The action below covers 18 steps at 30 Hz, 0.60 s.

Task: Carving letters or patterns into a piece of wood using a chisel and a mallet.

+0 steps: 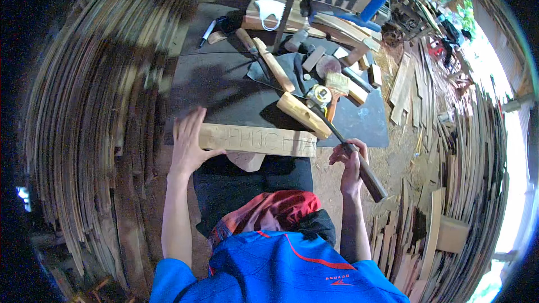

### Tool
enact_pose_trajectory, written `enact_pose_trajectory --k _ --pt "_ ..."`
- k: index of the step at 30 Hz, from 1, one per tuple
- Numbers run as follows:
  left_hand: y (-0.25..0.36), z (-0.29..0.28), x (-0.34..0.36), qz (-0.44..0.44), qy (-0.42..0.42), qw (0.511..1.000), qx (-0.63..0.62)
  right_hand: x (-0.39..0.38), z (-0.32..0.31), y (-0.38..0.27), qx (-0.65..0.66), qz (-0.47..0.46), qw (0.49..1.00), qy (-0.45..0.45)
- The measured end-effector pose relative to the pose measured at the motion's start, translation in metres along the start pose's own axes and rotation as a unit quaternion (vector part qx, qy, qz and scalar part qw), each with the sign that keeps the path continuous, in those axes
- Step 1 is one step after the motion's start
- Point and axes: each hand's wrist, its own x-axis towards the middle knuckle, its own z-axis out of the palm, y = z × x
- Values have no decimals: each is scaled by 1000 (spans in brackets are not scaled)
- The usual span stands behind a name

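Resting the left hand on the left end of a pale wooden board, with fingers spread wide and thumb stretched along the near edge, not wrapped around anything. Lying crosswise along the near side of the dark worktable, that same board, faced with thin letter outlines. Gripping a long dark-handled tool in the right hand, with fingers curled near the meeting of handle and slim shaft, and pointing toward a carved wooden piece; cannot tell whether touching it. Judging by looks, stiff, fairly solid and unlikely to slip as a board, but liable to dent or split along the grain; best taken by the plain ends, clear of the outlines. As for the tool, probably rigid and rather handle-heavy, best held around the thick handle, away from the far tip.
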Motion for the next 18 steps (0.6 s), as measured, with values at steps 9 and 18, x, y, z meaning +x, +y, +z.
enact_pose_trajectory --k 9,18 --pt "35 38 22 109 -13 994 -15 1 -1 -8 -42 16 998 32" --pt "48 45 20 83 -12 996 -33 5 8 -22 -41 -22 999 -19"
